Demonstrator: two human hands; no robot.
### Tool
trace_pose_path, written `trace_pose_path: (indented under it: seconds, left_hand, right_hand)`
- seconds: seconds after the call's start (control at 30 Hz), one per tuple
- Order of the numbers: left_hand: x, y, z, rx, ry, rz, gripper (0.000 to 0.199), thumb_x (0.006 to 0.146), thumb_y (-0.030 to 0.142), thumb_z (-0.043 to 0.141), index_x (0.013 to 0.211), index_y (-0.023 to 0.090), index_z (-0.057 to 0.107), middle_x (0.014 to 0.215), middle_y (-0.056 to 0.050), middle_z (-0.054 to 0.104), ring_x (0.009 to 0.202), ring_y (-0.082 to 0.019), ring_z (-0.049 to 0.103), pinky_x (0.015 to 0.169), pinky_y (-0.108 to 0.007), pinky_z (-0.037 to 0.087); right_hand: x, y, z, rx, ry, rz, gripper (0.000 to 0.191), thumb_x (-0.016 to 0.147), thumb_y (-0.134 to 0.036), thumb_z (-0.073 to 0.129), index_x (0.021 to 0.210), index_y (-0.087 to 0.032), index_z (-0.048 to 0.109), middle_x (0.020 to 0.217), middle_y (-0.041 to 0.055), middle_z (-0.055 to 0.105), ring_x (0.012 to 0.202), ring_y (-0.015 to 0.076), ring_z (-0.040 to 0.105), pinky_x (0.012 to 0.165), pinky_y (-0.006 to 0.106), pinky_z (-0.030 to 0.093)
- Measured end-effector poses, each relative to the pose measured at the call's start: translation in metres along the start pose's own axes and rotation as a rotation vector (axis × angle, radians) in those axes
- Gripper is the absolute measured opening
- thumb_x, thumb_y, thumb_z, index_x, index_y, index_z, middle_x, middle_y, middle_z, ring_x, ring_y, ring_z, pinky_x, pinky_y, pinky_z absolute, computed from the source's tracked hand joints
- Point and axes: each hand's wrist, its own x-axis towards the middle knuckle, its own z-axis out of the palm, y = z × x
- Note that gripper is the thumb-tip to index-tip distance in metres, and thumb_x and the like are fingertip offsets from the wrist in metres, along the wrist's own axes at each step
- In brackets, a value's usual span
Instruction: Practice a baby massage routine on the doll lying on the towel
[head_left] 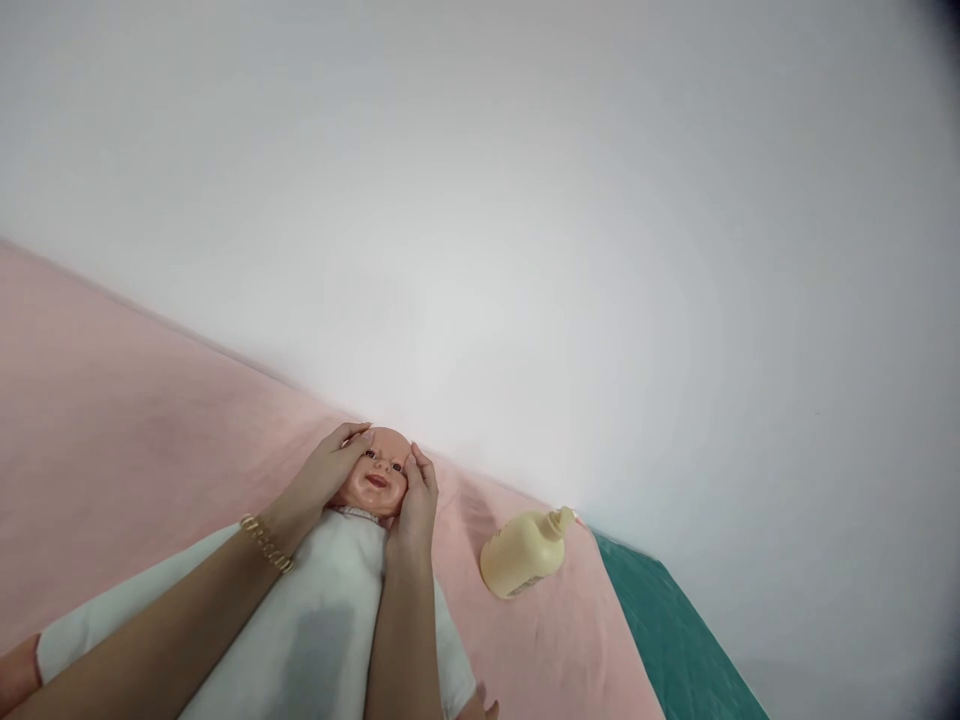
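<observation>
A baby doll (341, 600) in white clothes lies face up on a pink cloth (555, 640), its smiling face toward the camera. On the left side of its head rests my left hand (330, 470), the thumb near one eye and the fingers reaching to the forehead. Against the other side of the head is my right hand (418, 500), thumb by the temple. Both hands cup the head between them, with some fingers hidden behind it. A beaded bracelet (266, 545) circles my left wrist.
A pale yellow pump bottle (523, 553) stands on the pink cloth to the right of the doll. Beyond the cloth's right edge lies a green surface (675, 630). A white wall (480, 220) rises behind everything.
</observation>
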Motion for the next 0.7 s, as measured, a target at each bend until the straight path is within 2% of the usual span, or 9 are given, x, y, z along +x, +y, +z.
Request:
trace_pose_path:
  seconds: [0.27, 0.4, 0.53, 0.7]
  left_hand:
    - [0.0, -0.005, -0.001, -0.059, -0.007, -0.004, 0.035, 0.076, 0.035, 0.057, 0.105, 0.018, 0.067, 0.119, -0.012, 0.072, 0.111, -0.029, 0.068, 0.095, -0.04, 0.055]
    - [0.004, -0.009, -0.001, -0.066, -0.011, -0.009, 0.039, 0.076, 0.035, 0.056, 0.108, 0.016, 0.066, 0.123, -0.014, 0.07, 0.112, -0.028, 0.068, 0.097, -0.04, 0.054]
    - [0.01, -0.014, -0.003, -0.06, -0.014, 0.009, 0.041, 0.076, 0.039, 0.056, 0.108, 0.015, 0.066, 0.124, -0.016, 0.07, 0.118, -0.03, 0.066, 0.102, -0.041, 0.052]
    - [0.013, -0.021, -0.005, 0.019, -0.007, 0.041, 0.047, 0.085, 0.043, 0.053, 0.121, 0.015, 0.064, 0.131, -0.017, 0.067, 0.119, -0.028, 0.066, 0.098, -0.039, 0.054]
  right_hand:
    - [0.002, 0.002, -0.003, 0.14, -0.027, 0.026, 0.036, 0.069, -0.025, 0.067, 0.104, -0.021, 0.076, 0.115, 0.0068, 0.076, 0.102, 0.0229, 0.071, 0.092, 0.038, 0.058]
    - [0.004, 0.002, -0.004, 0.13, -0.058, 0.051, 0.04, 0.07, -0.024, 0.067, 0.109, -0.02, 0.075, 0.122, 0.0086, 0.073, 0.107, 0.0235, 0.071, 0.096, 0.039, 0.056]
    - [0.0, 0.0, -0.005, 0.144, -0.108, 0.04, 0.045, 0.074, -0.036, 0.074, 0.115, -0.018, 0.073, 0.129, 0.01, 0.07, 0.117, 0.024, 0.067, 0.101, 0.038, 0.053]
    - [-0.018, -0.003, -0.015, 0.019, -0.162, -0.033, 0.07, 0.075, -0.058, 0.077, 0.131, -0.018, 0.065, 0.143, 0.0111, 0.06, 0.129, 0.0235, 0.06, 0.101, 0.034, 0.052]
